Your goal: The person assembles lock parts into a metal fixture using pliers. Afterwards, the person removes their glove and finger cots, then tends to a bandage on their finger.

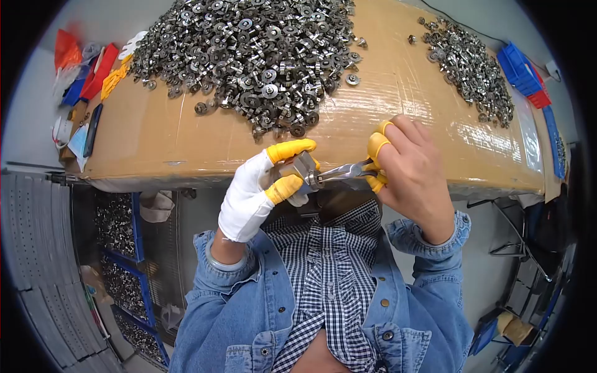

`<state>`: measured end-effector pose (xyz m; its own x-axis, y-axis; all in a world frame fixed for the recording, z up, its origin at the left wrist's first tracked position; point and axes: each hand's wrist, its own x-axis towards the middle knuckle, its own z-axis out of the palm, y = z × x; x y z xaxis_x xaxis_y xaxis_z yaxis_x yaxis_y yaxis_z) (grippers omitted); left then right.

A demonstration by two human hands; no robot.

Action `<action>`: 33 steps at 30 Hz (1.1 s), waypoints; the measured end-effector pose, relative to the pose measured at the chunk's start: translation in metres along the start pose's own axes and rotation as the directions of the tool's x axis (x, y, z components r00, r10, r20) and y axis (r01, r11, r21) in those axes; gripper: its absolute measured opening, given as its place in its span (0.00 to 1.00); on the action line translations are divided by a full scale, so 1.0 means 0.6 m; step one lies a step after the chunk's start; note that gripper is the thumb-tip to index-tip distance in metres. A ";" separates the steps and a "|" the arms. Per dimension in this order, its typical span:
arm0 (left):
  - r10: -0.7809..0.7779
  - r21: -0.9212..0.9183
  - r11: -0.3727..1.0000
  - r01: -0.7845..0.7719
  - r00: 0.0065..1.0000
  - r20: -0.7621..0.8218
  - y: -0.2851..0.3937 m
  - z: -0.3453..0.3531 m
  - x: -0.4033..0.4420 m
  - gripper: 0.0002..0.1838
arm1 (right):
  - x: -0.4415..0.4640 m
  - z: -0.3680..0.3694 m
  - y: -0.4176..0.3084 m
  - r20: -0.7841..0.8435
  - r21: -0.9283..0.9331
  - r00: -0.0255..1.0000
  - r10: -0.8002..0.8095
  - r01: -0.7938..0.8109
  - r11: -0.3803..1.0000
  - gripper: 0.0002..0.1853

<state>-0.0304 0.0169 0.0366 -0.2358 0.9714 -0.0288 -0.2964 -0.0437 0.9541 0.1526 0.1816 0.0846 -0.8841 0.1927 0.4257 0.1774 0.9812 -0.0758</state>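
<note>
My left hand (252, 193), in a white glove with yellow fingertips, pinches a small metal part (305, 171) at the table's front edge. Yellow finger covers show on my right hand (407, 165), which is closed round a pair of pliers (348, 170). The pliers' tips point left and meet the metal part between my hands. Beyond my hands a large heap of small round metal parts (261, 56) lies on the cardboard-covered table (373, 81).
A smaller heap of metal parts (469, 68) lies at the right. Blue bin (518, 68) and red bin (540, 98) stand at the far right. Red and blue containers, plus yellow gloves (114, 79), are at the left. Blue trays of parts (127, 283) sit below left.
</note>
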 end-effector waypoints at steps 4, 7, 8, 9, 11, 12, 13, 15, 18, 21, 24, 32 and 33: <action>-0.060 0.051 0.997 0.058 0.997 0.049 0.016 -0.001 -0.008 0.25 | 0.004 0.002 -0.012 0.005 0.002 1.000 -0.029 0.029 1.000 0.12; -0.161 0.126 0.981 0.148 0.982 0.096 0.030 -0.014 -0.015 0.25 | -0.002 0.006 -0.032 0.047 0.022 0.996 -0.071 0.070 0.997 0.11; -0.207 0.122 0.974 0.190 0.967 0.145 0.030 -0.035 -0.017 0.26 | -0.009 0.010 -0.045 0.066 0.029 0.995 -0.073 0.071 0.997 0.10; -0.251 0.122 0.965 0.231 0.948 0.196 0.031 -0.044 -0.018 0.26 | -0.014 0.016 -0.053 0.085 0.034 0.994 -0.074 0.072 0.997 0.10; -0.182 0.069 0.982 0.174 0.976 0.119 0.028 -0.037 -0.028 0.21 | -0.018 0.023 -0.055 0.015 0.074 0.999 -0.045 0.044 0.996 0.13; -0.146 0.061 0.988 0.141 0.986 0.083 0.023 -0.040 -0.031 0.19 | -0.019 0.020 -0.049 0.002 0.116 1.000 0.011 -0.011 0.993 0.14; -0.113 0.052 0.993 0.110 0.993 0.047 0.018 -0.041 -0.035 0.16 | -0.022 0.017 -0.046 -0.007 0.161 0.998 0.069 -0.067 0.985 0.15; 0.247 0.320 0.925 -0.205 0.964 -0.097 -0.007 -0.024 -0.035 0.16 | -0.026 0.011 -0.047 0.073 0.257 0.976 0.207 -0.219 0.941 0.17; 0.661 0.646 0.581 -0.495 0.750 -0.020 -0.015 0.002 -0.044 0.19 | -0.019 0.003 -0.056 0.219 0.352 0.935 0.280 -0.343 0.871 0.19; 0.717 0.788 0.365 -0.496 0.689 0.101 -0.004 0.019 -0.038 0.21 | -0.014 0.000 -0.065 0.313 0.363 0.903 0.293 -0.399 0.842 0.18; 0.672 0.785 0.365 -0.501 0.725 0.151 -0.015 0.015 -0.018 0.20 | -0.019 0.013 -0.067 0.180 0.287 0.950 0.256 -0.300 0.910 0.17; -0.065 -0.121 0.991 0.050 0.991 -0.121 -0.032 -0.003 -0.022 0.18 | -0.041 0.006 -0.017 -0.506 0.142 0.861 0.047 0.030 0.989 0.19; -0.122 -0.256 0.964 0.071 0.975 -0.187 -0.032 -0.005 -0.024 0.20 | -0.041 -0.005 -0.016 -0.547 0.481 0.782 0.298 0.002 0.877 0.20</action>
<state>-0.0240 0.0029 0.0175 -0.3668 0.9086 -0.1998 -0.5392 -0.0326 0.8415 0.1736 0.1674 0.0774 -0.4024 0.4382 0.8038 -0.0542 0.8650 -0.4988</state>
